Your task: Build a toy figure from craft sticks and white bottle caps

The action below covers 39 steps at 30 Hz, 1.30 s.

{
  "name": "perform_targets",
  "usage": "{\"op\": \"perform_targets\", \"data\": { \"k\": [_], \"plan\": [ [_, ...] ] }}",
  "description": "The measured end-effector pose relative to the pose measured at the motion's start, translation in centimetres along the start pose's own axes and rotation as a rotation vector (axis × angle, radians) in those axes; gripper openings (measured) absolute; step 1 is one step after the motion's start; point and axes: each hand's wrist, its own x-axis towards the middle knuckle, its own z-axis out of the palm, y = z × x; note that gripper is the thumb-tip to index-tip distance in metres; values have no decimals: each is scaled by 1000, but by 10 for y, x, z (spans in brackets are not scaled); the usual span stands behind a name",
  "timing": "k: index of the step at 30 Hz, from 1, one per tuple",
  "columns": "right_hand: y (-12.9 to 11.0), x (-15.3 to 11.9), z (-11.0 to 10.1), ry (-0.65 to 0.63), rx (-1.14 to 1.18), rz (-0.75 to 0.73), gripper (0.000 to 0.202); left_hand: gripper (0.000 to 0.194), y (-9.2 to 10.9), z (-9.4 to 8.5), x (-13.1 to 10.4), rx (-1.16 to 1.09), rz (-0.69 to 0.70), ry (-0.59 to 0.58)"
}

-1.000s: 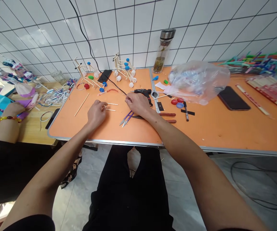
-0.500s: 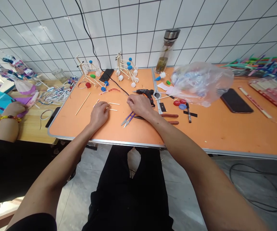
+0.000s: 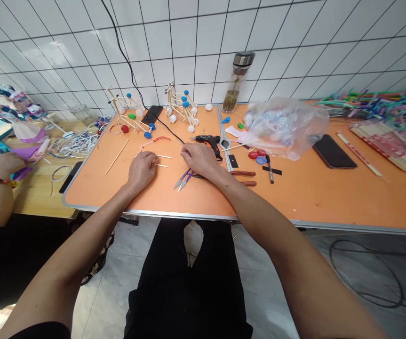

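Note:
My left hand (image 3: 142,170) rests on the orange table with its fingers curled round thin wooden sticks (image 3: 163,157). Two stick ends poke out to the right of the fingers, and a bit of another shows behind the hand. My right hand (image 3: 200,159) lies a little to the right, its fingers bent and pressed together; whatever they may hold is hidden. Below its fingers are purple thread snips (image 3: 184,180), blades toward me, handles partly covered. Just behind my right hand lies a black and orange glue gun (image 3: 210,140). Red-handled pliers (image 3: 243,173) stick out beyond the right wrist.
Two stick frames (image 3: 185,106) with coloured caps stand near the tiled wall. A loose stick (image 3: 117,156) lies left. Rightward are a tea bottle (image 3: 236,84), a plastic bag (image 3: 287,125) and a phone (image 3: 334,151). Another person's hand (image 3: 7,165) works at the left.
The view has shifted slightly. A white cap near the wall has moved left, away from the blue piece. My hands keep nearly the same pose on the table.

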Motion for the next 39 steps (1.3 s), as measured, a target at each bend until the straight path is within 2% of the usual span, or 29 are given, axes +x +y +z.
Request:
{"op": "perform_targets", "data": {
  "k": [4,7,9,12,14,16,18,21,24,27,31,34,37,39],
  "plan": [
    [-3,-1,-3,24,37,-23,27,39,5,2,11,15,54,4],
    [13,10,-19,86,113,18,26,43,13,5,27,1,80,54],
    [37,27,-36,127,127,71,24,41,20,10,40,-38,96,114],
    [83,68,-61,226,90,162,27,40,33,19,54,-118,134,240],
    [113,99,-68,260,42,233,32,37,39,26,58,-154,174,297],
    [133,128,-65,210,-16,270,43,35,40,31,59,-175,185,334],
    [145,153,-54,117,-51,241,60,33,38,34,57,-182,198,363],
    [153,183,-34,-9,-121,176,73,31,36,37,54,-176,245,367],
    [159,203,-21,-94,-143,138,76,33,37,38,52,-156,270,374],
    [164,212,-14,-130,-123,95,66,34,41,40,51,-137,310,384],
    [165,215,-5,-95,-126,111,47,33,44,39,50,-126,315,388],
    [163,213,-1,-84,-137,127,41,33,44,38,50,-125,327,409],
    [162,206,-7,-61,-116,149,37,34,42,38,51,-142,309,402],
    [159,194,-18,-20,-78,141,35,34,41,38,51,-175,286,401]
  ]
}}
